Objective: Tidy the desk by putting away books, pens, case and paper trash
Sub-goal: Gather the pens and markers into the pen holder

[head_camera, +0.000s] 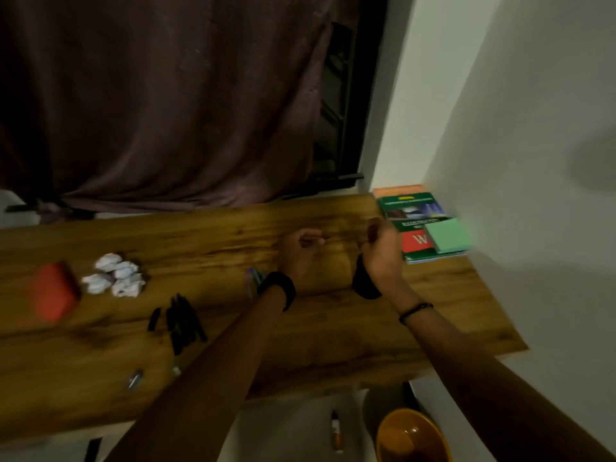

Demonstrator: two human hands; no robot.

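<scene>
Wooden desk (pixel 200 228), book (pixel 415 241) lettered "W"

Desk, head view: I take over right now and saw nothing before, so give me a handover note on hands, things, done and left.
Left hand: fingers curled over the desk; too blurred to tell if it pinches anything.
Right hand: grips what looks like a black case.
Seemingly done: books stacked at the far right corner, green note pad on top.
Left: paper balls, black pens, coloured pens, one pen by the near edge, red box. Orange bin stands on the floor below.
</scene>
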